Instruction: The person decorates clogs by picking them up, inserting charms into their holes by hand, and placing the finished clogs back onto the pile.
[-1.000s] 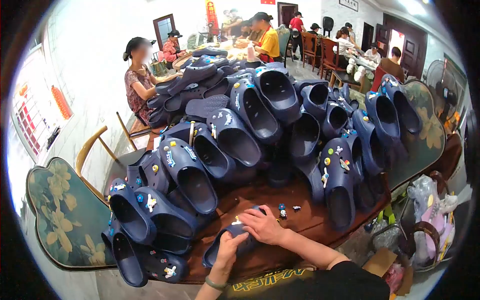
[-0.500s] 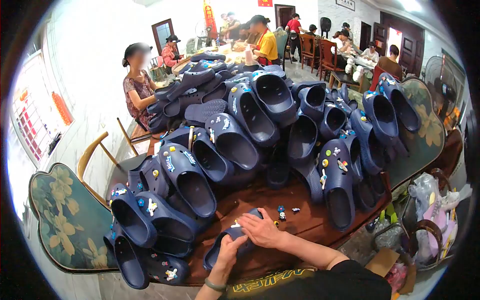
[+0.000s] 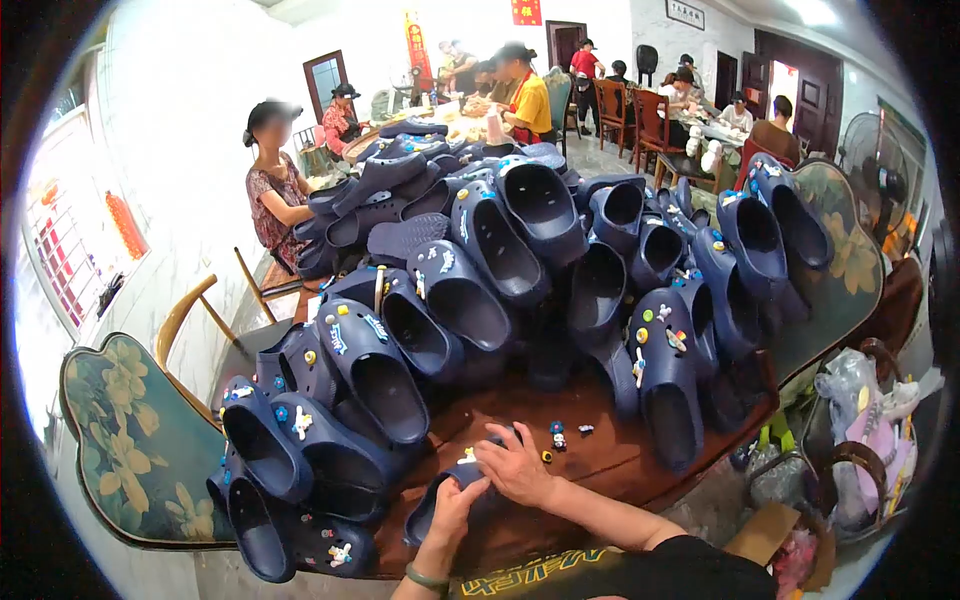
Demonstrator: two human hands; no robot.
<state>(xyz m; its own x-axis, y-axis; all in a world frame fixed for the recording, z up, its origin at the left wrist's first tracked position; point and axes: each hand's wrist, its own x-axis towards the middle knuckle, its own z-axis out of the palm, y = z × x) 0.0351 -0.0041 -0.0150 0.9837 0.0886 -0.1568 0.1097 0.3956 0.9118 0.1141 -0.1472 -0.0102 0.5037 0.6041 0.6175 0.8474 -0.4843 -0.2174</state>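
Note:
A navy clog (image 3: 424,514) lies on the brown table in front of me, partly covered by both hands. My left hand (image 3: 455,508) grips its near side, thumb on top and fingers mostly hidden. Over the toe end curves my right hand (image 3: 518,470), its fingers bent against the upper; whether a small piece is under them I cannot make out. A white charm (image 3: 467,456) shows on the clog beside my fingertips. Just right of the right hand lie a blue-topped panda-like charm (image 3: 558,436), a small yellow-and-black charm (image 3: 546,456) and a small pale charm (image 3: 586,430).
A large pile of navy clogs (image 3: 460,290), many with charms, rises across the table (image 3: 610,470). Floral chair backs (image 3: 120,440) flank it. Plastic bags and a basket (image 3: 865,450) stand at the right. One person (image 3: 275,190) sits at the far left; others work at tables behind.
The right hand has shifted slightly on the clog's toe, its fingers now more bent. The whole view has tilted a little; the loose charms stay on the table.

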